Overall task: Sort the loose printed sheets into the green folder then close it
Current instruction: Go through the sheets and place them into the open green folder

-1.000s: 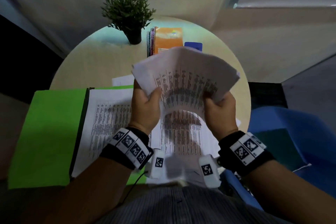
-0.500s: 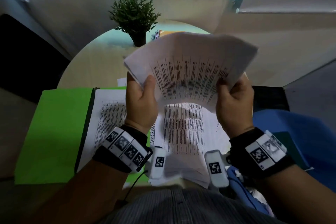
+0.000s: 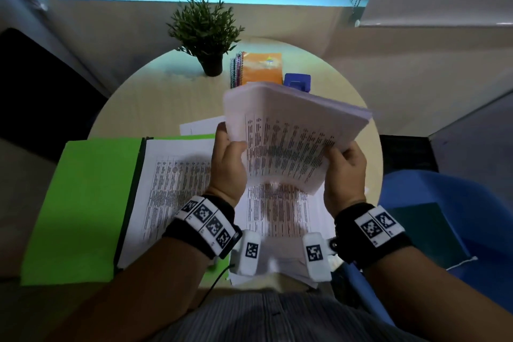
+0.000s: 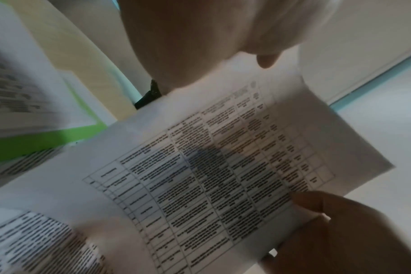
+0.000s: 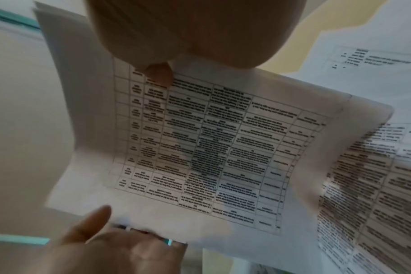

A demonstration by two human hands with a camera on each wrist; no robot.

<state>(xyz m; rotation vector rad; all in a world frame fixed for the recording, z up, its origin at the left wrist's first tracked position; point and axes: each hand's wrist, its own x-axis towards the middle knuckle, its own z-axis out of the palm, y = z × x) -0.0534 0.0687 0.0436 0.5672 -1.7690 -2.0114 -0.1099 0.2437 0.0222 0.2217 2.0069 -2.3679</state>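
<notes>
Head view: round pale wood-look table (image 3: 155, 108) w/ potted plant (image 3: 205, 33), spiral notebooks (image 3: 258, 68) & blue object (image 3: 297, 81) at far edge, stack partly hiding them. Left hand (image 3: 229, 166) & right hand (image 3: 344, 172) each pinch thick, bowed stack of printed sheets (image 3: 291, 133), held above table. Green folder (image 3: 83, 203) lies open at left, printed pages (image 3: 172, 189) inside; more sheets (image 3: 277, 208) below hands.

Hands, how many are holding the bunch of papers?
2. The left hand grips the bunch of papers at its left edge, and the right hand grips its right edge, above the open green folder.
</notes>
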